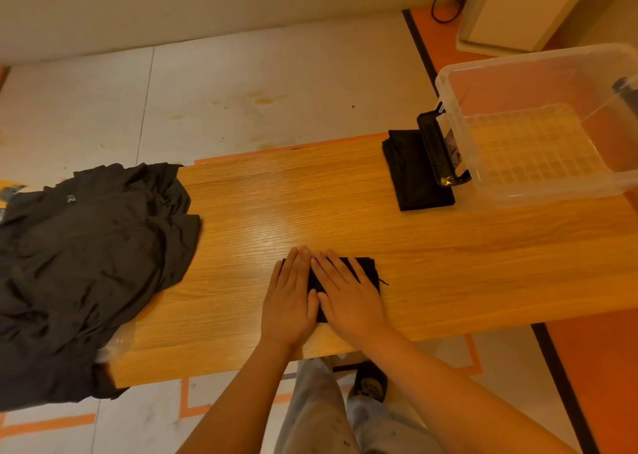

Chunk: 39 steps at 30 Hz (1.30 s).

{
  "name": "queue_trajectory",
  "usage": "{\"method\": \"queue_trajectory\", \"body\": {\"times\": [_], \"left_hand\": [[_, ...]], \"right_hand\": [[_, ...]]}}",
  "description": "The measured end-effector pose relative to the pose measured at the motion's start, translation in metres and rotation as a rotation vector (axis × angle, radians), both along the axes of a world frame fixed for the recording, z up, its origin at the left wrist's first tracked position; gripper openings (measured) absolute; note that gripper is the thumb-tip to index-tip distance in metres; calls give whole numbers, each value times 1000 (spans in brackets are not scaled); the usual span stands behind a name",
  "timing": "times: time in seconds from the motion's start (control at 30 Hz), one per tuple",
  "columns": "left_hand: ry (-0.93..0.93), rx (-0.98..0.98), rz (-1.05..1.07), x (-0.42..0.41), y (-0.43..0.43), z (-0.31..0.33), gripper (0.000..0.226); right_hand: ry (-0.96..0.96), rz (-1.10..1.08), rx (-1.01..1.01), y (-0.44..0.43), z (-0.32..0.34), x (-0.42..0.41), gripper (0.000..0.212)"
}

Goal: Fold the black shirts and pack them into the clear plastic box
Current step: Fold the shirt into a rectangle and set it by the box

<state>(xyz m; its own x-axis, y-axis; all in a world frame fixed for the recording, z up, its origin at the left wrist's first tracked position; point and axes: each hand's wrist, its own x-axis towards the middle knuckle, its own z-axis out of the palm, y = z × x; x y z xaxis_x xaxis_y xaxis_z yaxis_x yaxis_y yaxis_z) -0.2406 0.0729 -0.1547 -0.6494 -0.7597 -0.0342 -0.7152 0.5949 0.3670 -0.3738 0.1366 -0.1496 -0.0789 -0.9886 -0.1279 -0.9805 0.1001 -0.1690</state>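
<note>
Wood-grain surface (pixel 310 205) over pale floor (pixel 241 91) with orange lines. Clear box (pixel 445 84) at upper right has no shirt in it yet, a second shirt (pixel 411 177) lies folded just beside its left wall, and the unfolded pile (pixel 86 263) hangs off the left edge. Left hand (pixel 290 301) and right hand (pixel 348 298) press flat, fingers (pixel 293 267) straight and gripping nothing, on the folded shirt (pixel 362 269) at lower centre. Likely risks: the folds spring open once pressure lifts or during the carry to the box, and the overhanging pile slides to the floor.

Table (pixel 345 212) – glossy wood grain; box (pixel 538 191) – clear plastic; shirts (pixel 86 263) – matt cloth.
</note>
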Motion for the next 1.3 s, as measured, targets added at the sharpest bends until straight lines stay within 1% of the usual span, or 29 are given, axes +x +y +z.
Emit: {"method": "queue_trajectory", "body": {"times": [0.2,0.43,0.57,0.67,0.73,0.87,0.97,1.03,1.17,1.3], "left_hand": [[14,29,40,2,-1,-3,61],[-4,29,31,2,0,-4,59],[-42,42,27,4,-2,-1,58],[-82,66,12,6,-2,1,57],[-99,84,10,6,-4,4,58],[-161,104,-35,2,-21,23,71],[-241,99,-97,-8,-37,40,61],[-321,114,-125,-18,-45,48,57],[-441,162,-174,-35,-57,54,44],[-461,245,-240,-43,-64,56,34]], "right_hand": [[-93,-87,-6,0,3,-8,60],[-84,-136,11,7,-1,-23,61],[-94,-166,28,13,-1,-33,60],[-110,-149,67,20,-1,-43,59],[-118,-135,90,23,2,-48,59],[-133,-87,71,21,16,-58,58],[-225,-22,26,11,25,-61,57],[-222,-1,32,2,33,-62,54],[-200,-12,181,-19,40,-62,49],[-148,5,293,-32,46,-60,36]]}}
